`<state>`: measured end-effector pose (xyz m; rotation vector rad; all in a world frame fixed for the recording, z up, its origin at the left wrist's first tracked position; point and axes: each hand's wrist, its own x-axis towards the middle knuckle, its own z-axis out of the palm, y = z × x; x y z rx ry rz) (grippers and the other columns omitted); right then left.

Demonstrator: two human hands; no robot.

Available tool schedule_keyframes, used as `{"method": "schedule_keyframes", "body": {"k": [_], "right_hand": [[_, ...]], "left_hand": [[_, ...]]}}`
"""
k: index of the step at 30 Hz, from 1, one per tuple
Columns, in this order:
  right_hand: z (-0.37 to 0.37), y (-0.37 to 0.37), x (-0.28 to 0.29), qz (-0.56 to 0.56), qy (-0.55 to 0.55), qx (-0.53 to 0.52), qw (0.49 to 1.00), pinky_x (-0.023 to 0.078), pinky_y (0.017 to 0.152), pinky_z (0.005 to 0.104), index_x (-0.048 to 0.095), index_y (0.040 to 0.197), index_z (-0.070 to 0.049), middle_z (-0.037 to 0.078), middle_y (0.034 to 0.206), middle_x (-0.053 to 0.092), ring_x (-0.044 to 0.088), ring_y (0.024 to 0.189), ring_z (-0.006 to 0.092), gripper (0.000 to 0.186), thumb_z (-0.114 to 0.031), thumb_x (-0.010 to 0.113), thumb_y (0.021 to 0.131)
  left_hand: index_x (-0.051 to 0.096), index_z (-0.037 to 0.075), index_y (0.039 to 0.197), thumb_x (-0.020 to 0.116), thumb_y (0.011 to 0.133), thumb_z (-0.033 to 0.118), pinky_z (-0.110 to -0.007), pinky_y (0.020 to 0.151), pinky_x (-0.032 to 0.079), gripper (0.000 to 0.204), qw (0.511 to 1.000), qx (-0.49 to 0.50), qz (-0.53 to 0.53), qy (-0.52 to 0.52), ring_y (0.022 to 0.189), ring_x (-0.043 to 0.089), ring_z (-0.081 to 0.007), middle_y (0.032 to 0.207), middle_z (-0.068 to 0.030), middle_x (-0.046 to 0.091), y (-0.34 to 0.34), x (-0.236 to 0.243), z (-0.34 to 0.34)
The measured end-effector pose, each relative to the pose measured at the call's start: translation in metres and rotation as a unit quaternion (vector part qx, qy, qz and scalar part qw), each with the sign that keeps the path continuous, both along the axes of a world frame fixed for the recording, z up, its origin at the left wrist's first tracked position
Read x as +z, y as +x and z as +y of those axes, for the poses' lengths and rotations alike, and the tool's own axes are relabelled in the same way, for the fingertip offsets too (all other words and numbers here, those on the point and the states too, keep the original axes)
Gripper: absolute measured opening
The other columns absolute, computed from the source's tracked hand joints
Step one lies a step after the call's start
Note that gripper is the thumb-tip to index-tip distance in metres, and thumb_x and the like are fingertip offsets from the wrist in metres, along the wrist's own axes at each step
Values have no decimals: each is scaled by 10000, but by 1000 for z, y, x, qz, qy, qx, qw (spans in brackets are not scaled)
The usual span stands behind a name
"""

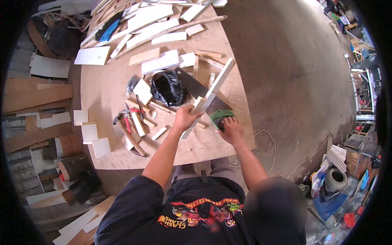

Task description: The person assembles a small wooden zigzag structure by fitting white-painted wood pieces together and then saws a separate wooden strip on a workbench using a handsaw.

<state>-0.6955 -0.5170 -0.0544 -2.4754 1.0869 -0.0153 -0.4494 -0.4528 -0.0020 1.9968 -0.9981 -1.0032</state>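
Observation:
My left hand point(185, 119) is closed around a long pale wooden strip point(221, 77), which slants from lower left to upper right over the table. A short wood block point(197, 104) lies against the strip at my fingers. My right hand point(232, 130) grips the green and black handle of a hand saw point(193, 85). Its dark blade lies toward the upper left, and the strip crosses in front of it. Just beyond my left hand sits a black plastic bag point(168, 88), its mouth open.
On the wooden table point(204, 149), a hammer point(132, 139), red-handled pliers point(127, 121) and several offcuts lie left. Boards and strips point(151, 30) pile up at the far end, with a blue-and-black brush-like thing point(109, 29). A cable point(271, 149) crosses the floor at right.

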Motion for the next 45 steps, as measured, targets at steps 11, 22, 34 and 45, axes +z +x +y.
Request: {"method": "schedule_keyframes", "body": {"k": [11, 22, 34, 45], "right_hand": [[-15, -44, -7, -229, -47, 54, 971, 478, 793, 426, 592, 817, -85, 117, 797, 590, 603, 846, 317, 176, -175, 720, 738], [16, -166, 2, -362, 47, -200, 909, 454, 679, 454, 560, 844, -24, 178, 793, 572, 568, 751, 391, 173, -96, 676, 739], [63, -214, -34, -347, 26, -443, 826, 443, 649, 388, 560, 846, -25, 147, 776, 564, 570, 710, 294, 150, -94, 678, 785], [72, -204, -30, -379, 124, -509, 763, 392, 674, 253, 525, 856, -40, -3, 802, 487, 447, 743, 88, 95, -25, 618, 856]], "left_hand": [[761, 9, 1020, 875, 741, 327, -360, 686, 542, 438, 994, -48, -82, 51, 721, 692, -171, 824, -136, 749, -51, 10, -60], [756, -14, 1021, 844, 817, 258, -283, 614, 496, 352, 995, -58, 85, -4, 668, 603, -89, 764, -35, 709, -47, -5, -97], [770, 140, 1036, 810, 793, 339, -435, 822, 514, 317, 965, -217, -135, 51, 946, 671, -340, 999, -128, 686, -83, -69, -147], [725, 100, 1048, 766, 810, 302, -454, 842, 529, 314, 964, -173, -200, -7, 962, 665, -356, 1024, -139, 682, -70, -82, -142]]}}
